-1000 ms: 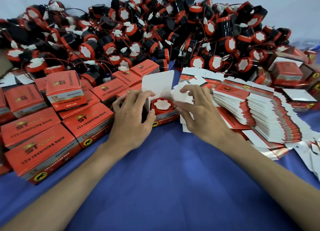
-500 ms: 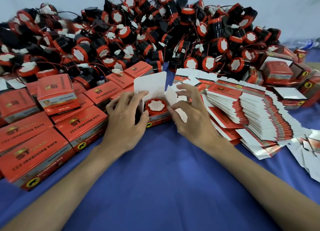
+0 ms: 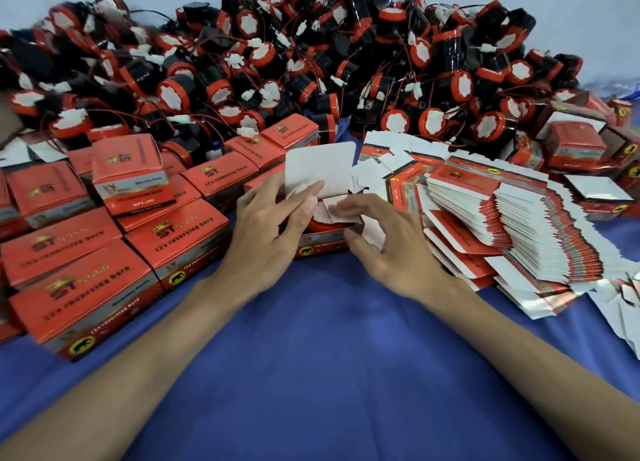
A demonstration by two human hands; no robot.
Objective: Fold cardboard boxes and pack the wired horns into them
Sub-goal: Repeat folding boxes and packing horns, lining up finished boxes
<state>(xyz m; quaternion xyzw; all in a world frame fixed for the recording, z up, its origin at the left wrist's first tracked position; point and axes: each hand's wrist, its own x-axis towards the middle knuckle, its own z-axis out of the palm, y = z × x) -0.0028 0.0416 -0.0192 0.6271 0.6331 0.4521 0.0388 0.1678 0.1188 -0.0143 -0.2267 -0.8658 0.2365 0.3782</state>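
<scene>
A blue table [image 3: 329,356] carries a heap of wired horns [image 3: 346,62] at the back, closed boxes [image 3: 173,232] left, flat box blanks [image 3: 519,225] right. Between them stands an open box [image 3: 322,245] (lid flap [image 3: 320,168] up) holding one horn [image 3: 320,226]. The left grip [image 3: 266,232] clasps its side; the right grip [image 3: 391,249] pinches a side flap [image 3: 341,208].

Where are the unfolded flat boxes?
Head view: the fanned stack of flat red-and-white cardboard boxes lies on the blue cloth, right of the right hand, near the black-and-red horn heap.
</scene>
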